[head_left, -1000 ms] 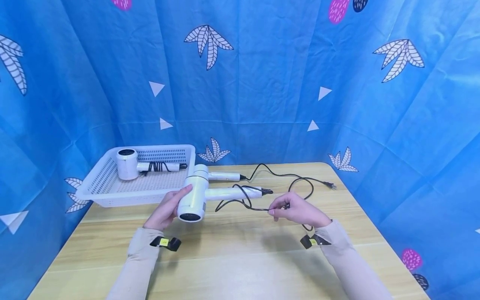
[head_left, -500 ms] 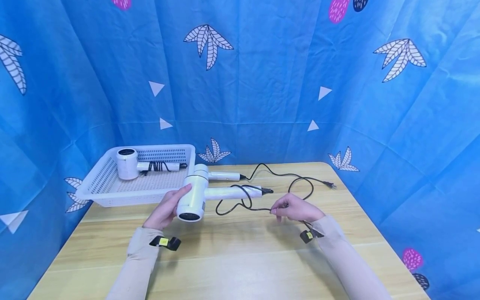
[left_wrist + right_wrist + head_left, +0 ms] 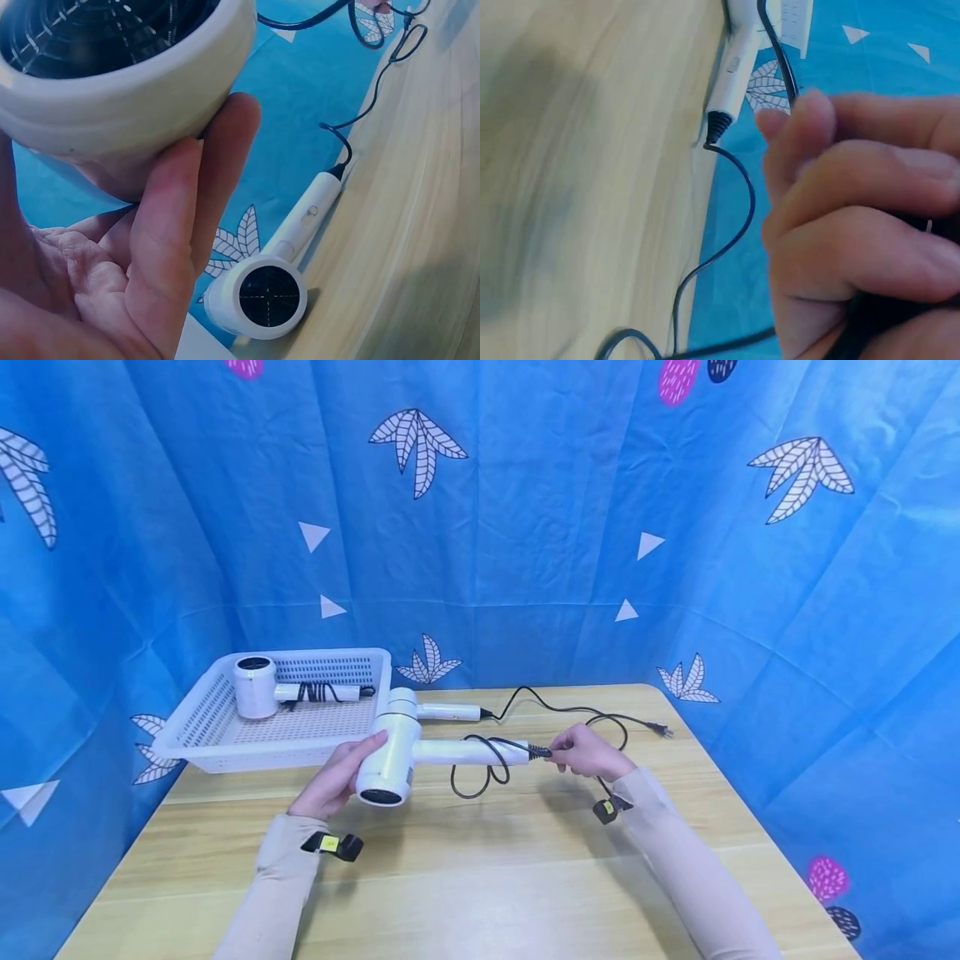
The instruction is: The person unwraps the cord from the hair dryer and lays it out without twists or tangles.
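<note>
My left hand (image 3: 337, 777) grips a white hair dryer (image 3: 390, 756) round its barrel, holding it over the table with the handle toward the right. The fingers (image 3: 161, 225) curl against the barrel near its dark grille in the left wrist view. My right hand (image 3: 588, 752) pinches the dryer's black cord (image 3: 780, 60) close to the handle's end. Part of that cord loops around the handle and hangs below it. More cord runs through the curled right fingers, partly hidden by them in the right wrist view.
Behind the held dryer, another white hair dryer (image 3: 450, 712) lies on the wooden table (image 3: 465, 877), its cord (image 3: 558, 706) and plug (image 3: 660, 730) stretching right. At left stands a white basket (image 3: 195, 739) with a cord-wrapped dryer (image 3: 257, 689) inside. Blue curtains (image 3: 525, 527) surround the table.
My right hand has moved up and slightly toward the handle's end, drawing the cord with it. The hanging loop has become smaller and shifted right. My left hand and its dryer stay almost still.
</note>
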{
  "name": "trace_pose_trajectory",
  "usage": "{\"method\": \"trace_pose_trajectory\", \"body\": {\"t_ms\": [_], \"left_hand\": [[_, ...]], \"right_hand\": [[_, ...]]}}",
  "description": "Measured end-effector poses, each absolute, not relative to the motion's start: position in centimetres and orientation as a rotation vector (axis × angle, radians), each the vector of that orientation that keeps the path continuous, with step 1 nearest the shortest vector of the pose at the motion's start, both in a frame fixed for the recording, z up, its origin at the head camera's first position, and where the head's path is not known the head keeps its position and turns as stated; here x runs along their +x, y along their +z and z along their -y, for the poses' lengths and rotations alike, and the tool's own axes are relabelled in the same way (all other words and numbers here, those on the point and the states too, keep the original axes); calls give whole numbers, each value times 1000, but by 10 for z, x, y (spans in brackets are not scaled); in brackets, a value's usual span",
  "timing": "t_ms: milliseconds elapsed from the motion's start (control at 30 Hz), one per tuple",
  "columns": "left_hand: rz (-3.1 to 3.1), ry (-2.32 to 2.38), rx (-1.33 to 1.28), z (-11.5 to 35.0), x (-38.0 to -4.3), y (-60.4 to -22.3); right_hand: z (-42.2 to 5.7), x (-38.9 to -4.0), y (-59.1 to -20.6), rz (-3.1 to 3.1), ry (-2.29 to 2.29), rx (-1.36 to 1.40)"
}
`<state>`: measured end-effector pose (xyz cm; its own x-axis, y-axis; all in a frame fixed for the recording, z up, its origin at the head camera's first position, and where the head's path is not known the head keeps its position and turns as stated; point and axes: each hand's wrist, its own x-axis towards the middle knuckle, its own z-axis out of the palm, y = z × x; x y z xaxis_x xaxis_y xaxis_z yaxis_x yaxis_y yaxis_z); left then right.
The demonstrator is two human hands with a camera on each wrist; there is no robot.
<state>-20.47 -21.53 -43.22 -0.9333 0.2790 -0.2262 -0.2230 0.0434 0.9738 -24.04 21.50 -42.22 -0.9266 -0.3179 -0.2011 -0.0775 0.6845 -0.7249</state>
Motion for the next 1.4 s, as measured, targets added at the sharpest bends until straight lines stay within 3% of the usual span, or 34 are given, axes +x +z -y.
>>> {"method": "trace_pose_trajectory", "body": {"t_ms": [733,1400], "left_hand": [[-1964,1926,102,212,-205,-438],[-1958,1936,109,210,-207,-440]], "right_hand": [[-196,-248,-377,-2708,-1692,-196],[-171,-233,-325,-2562,-2093,-442]]}}
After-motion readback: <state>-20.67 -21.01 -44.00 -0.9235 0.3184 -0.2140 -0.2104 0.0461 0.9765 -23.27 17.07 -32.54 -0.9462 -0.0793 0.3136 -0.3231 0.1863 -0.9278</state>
